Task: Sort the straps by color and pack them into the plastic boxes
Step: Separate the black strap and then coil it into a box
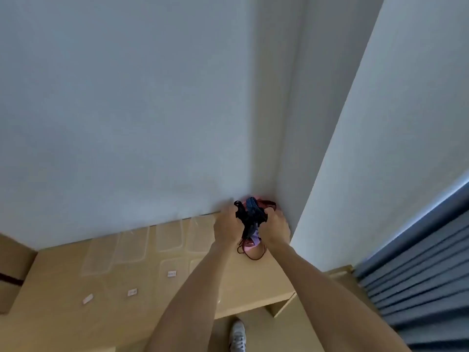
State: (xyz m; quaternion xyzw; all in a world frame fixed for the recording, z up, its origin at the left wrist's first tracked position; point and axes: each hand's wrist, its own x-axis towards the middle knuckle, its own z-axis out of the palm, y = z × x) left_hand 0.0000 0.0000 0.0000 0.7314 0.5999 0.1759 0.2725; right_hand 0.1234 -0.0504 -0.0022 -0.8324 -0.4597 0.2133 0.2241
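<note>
Here, left hand (225,229) and right hand (275,231) grip the straps (250,219) between them.

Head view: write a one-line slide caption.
Both hands, left hand and right hand, grip tangled straps above clear plastic boxes.
</note>
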